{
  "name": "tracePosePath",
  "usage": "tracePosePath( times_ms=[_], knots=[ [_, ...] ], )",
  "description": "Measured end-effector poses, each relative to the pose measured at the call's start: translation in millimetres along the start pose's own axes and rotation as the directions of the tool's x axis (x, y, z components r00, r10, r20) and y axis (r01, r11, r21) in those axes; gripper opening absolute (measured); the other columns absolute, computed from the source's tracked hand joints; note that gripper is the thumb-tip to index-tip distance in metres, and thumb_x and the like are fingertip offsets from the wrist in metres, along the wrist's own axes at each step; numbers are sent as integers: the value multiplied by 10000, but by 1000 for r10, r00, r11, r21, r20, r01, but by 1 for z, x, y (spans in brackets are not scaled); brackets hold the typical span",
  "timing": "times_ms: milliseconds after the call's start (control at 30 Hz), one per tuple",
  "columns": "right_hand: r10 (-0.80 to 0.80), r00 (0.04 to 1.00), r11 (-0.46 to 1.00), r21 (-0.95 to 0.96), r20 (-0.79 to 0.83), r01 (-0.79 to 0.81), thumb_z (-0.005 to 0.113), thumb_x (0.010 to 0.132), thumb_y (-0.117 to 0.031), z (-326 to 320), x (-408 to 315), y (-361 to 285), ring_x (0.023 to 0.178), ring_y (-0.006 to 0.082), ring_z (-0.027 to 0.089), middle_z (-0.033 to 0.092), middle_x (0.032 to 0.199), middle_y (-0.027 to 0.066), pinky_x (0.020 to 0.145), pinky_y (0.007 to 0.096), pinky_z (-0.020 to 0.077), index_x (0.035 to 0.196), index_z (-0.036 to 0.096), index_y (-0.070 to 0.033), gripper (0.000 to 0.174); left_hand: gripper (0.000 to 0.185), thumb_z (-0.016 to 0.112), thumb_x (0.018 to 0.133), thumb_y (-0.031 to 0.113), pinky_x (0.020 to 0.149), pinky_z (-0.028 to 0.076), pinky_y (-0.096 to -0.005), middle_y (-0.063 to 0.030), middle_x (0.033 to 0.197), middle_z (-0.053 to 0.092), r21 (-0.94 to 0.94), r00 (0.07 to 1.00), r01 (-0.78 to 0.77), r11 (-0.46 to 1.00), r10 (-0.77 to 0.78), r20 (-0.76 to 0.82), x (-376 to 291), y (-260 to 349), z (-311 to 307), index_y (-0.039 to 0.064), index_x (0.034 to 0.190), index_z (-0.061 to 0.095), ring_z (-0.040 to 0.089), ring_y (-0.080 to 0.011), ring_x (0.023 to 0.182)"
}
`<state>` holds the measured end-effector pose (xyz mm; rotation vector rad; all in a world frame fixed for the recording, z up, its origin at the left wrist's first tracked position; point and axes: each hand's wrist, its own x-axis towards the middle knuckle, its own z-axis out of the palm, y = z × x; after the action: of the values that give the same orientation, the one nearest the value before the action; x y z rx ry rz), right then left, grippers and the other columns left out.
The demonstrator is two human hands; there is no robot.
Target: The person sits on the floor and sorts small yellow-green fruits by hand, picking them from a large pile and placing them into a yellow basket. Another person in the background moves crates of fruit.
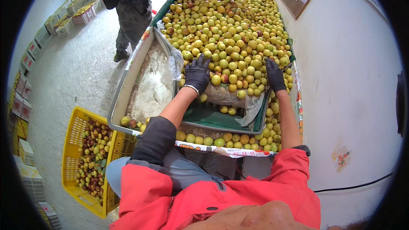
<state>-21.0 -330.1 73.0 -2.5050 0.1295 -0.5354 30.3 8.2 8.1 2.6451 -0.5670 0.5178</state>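
A big heap of yellow-green jujubes (223,38), some with reddish-brown patches, slopes down towards me. My left hand (197,74), in a dark glove, lies on the heap's near left side with its fingers apart. On the right flank, my gloved right hand (274,75) rests against the fruit, thumb side inward, and no single fruit shows in its grasp. Between my wrists a sheet of clear plastic (223,95) shows under the heap's front edge. Below it is a green-lined tray (204,116) with a few jujubes on it.
More jujubes line the near channel (207,141) of the table. At my left stands a yellow plastic crate (68,156) holding browner fruit. Another person (134,3) reaches into the far heap. Filled crates (84,14) line the left wall; a white wall (345,70) stands close on the right.
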Motion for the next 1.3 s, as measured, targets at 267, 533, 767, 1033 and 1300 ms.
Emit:
tracePosePath(
  times_ms=[267, 533, 767, 1033, 1300],
  knots=[
    [-470, 880, 818, -338, 72, 465, 442, 975, -53, 47, 55, 47, 1244, 350, 564, 602, 1348, 170, 1093, 439, 421, 1368, 542, -66, 406, 469, 539, 950, 342, 1041, 448, -432, -193, 1251, 668, -564, 976, 79, 822, -180, -124, 41, 5, 26, 126, 1360, 612, 618, -351, 1164],
    [-279, 957, 960, 55, 85, 275, 581, 1001, -301, 76, 21, -38, 1384, 353, 406, 523, 1447, 190, 1144, 405, 346, 1360, 607, -127, 399, 571, 544, 977, 471, 1102, 397, -452, -209, 1412, 565, -281, 996, 47, 959, -66, -59, 37, 22, 8, 154, 1452, 531, 532, -347, 1312],
    [-254, 932, 951, 240, 260, 192, 602, 952, -473, 94, 7, -94, 1334, 366, 499, 510, 1438, 227, 1089, 438, 427, 1397, 594, -245, 500, 469, 519, 979, 202, 1036, 463, -418, -169, 1377, 583, -472, 957, -215, 855, 88, -275, 45, -9, 41, 109, 1439, 512, 592, -336, 1217],
    [-518, 743, 854, 201, 423, 481, 659, 912, -400, 87, -25, -131, 1299, 371, 528, 547, 1417, 205, 1108, 453, 413, 1236, 713, -187, 392, 374, 452, 1039, 244, 933, 508, -362, -94, 1196, 685, -834, 980, 193, 517, -54, 193, 41, -1, 24, 88, 1337, 616, 655, -251, 1056],
    [-221, 975, 969, 117, 21, 217, 575, 974, -230, -7, 13, 3, 1185, 304, 607, 656, 1272, 150, 1036, 393, 467, 1271, 669, -76, 348, 309, 506, 953, 140, 938, 531, -416, -120, 1208, 686, -149, 805, -390, 909, 415, 425, 6, 17, -44, 129, 1209, 678, 630, -326, 1135]
  ],
)
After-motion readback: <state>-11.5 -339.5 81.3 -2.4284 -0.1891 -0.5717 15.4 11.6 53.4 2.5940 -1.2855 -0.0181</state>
